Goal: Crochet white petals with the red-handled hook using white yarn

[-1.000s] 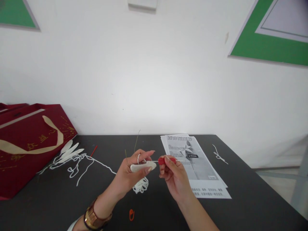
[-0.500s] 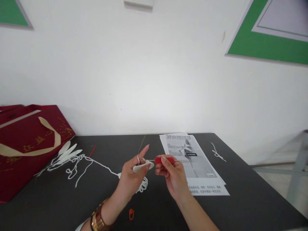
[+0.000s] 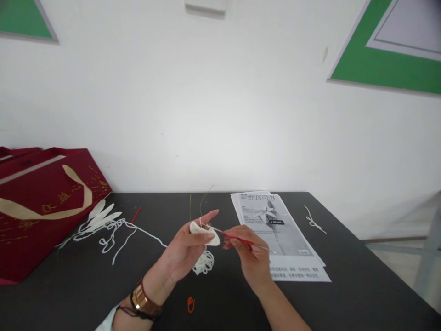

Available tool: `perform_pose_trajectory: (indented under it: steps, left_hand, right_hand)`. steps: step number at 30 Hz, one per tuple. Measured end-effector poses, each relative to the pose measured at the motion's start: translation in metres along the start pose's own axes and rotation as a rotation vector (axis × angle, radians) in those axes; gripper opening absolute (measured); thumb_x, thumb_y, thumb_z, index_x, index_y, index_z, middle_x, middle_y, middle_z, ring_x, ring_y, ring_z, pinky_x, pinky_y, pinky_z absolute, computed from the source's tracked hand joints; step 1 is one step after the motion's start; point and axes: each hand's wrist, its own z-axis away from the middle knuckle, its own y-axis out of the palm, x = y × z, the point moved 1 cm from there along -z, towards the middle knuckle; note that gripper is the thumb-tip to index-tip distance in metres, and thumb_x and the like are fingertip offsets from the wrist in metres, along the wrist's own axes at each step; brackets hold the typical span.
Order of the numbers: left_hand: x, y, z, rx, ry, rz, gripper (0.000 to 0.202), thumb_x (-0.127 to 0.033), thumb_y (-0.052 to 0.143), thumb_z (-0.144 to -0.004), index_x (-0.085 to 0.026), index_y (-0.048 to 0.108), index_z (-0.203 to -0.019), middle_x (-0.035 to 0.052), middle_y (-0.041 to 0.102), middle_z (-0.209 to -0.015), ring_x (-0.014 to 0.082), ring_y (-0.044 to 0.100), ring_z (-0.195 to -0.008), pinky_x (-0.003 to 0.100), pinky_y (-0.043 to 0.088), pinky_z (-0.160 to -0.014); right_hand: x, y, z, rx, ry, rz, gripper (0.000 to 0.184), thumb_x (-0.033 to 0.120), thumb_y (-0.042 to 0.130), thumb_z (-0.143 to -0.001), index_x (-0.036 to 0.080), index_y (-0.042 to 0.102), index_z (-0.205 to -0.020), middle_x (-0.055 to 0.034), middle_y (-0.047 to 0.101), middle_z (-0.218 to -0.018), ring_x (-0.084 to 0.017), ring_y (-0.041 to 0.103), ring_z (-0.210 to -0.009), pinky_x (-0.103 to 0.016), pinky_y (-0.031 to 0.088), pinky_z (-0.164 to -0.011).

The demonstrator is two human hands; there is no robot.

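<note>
My left hand (image 3: pixel 188 250) pinches a small white crochet piece (image 3: pixel 211 239) between thumb and fingers, its index finger stretched out with white yarn over it. Two thin wire ends rise above that piece. In my right hand (image 3: pixel 251 255) is a crochet hook (image 3: pixel 243 240) with a red grip, held like a pen. The metal tip of the hook meets the top edge of the white piece. Below my left hand lies a bundle of white yarn (image 3: pixel 204 263) on the dark table.
Printed sheets (image 3: pixel 292 243) lie right of my hands, with a short tied yarn (image 3: pixel 313 223) beyond. An orange stitch marker (image 3: pixel 190 305) is near the front. At left are white crocheted petals (image 3: pixel 103 218), a thin red stick (image 3: pixel 136 215) and a dark red bag (image 3: pixel 51 197).
My left hand has turned, so more of the white piece faces me. The hook now slants down to the right instead of lying level. The view has shifted slightly.
</note>
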Motion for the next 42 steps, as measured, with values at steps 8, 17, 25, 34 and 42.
perform_pose_trajectory:
  steps: [8, 17, 25, 34, 42]
  left_hand:
    - [-0.006, -0.003, 0.004, 0.129, -0.014, -0.012, 0.061, -0.006, 0.075, -0.065, -0.012, 0.063, -0.125, -0.0005, 0.059, -0.068, 0.0106, 0.051, -0.062, 0.024, 0.037, -0.062]
    - [-0.009, -0.008, 0.004, 0.184, -0.031, -0.068, 0.064, -0.008, 0.076, -0.062, -0.011, 0.063, -0.125, 0.0001, 0.056, -0.068, 0.0111, 0.046, -0.06, 0.025, 0.034, -0.057]
    - [-0.013, -0.012, 0.008, 0.259, -0.131, -0.064, 0.063, -0.008, 0.073, -0.058, -0.011, 0.066, -0.12, -0.0004, 0.054, -0.063, 0.0123, 0.045, -0.056, 0.026, 0.033, -0.056]
    - [-0.014, -0.013, 0.009, 0.34, -0.181, -0.148, 0.061, -0.013, 0.074, -0.056, -0.014, 0.07, -0.117, 0.0004, 0.054, -0.061, 0.0131, 0.045, -0.053, 0.026, 0.029, -0.052]
    - [-0.015, -0.004, 0.013, 0.196, 0.036, -0.602, 0.047, -0.024, 0.076, -0.072, -0.024, 0.069, -0.118, -0.0004, 0.056, -0.067, 0.0102, 0.038, -0.055, 0.025, 0.025, -0.051]
  right_hand:
    - [-0.002, -0.008, -0.004, -0.021, 0.112, -0.291, 0.009, 0.023, 0.067, -0.084, 0.022, 0.076, -0.087, -0.0037, 0.066, -0.077, -0.016, 0.063, -0.06, -0.029, 0.053, -0.051]
    - [0.006, -0.015, -0.01, -0.043, 0.103, -0.288, 0.011, 0.031, 0.072, -0.079, 0.021, 0.076, -0.079, -0.004, 0.065, -0.067, -0.016, 0.058, -0.053, -0.028, 0.047, -0.044]
    - [0.016, -0.015, -0.014, -0.014, 0.104, -0.302, 0.013, 0.034, 0.074, -0.077, 0.022, 0.076, -0.073, -0.0034, 0.061, -0.062, -0.016, 0.055, -0.052, -0.027, 0.044, -0.042]
    - [0.015, -0.018, -0.015, 0.022, 0.184, -0.44, 0.014, 0.033, 0.076, -0.075, 0.02, 0.075, -0.071, -0.0027, 0.06, -0.061, -0.014, 0.055, -0.052, -0.022, 0.043, -0.038]
    - [-0.001, -0.004, -0.012, -0.134, 0.602, -0.678, 0.019, 0.031, 0.081, -0.071, 0.014, 0.072, -0.072, 0.0018, 0.06, -0.051, -0.006, 0.051, -0.041, -0.013, 0.048, -0.039]
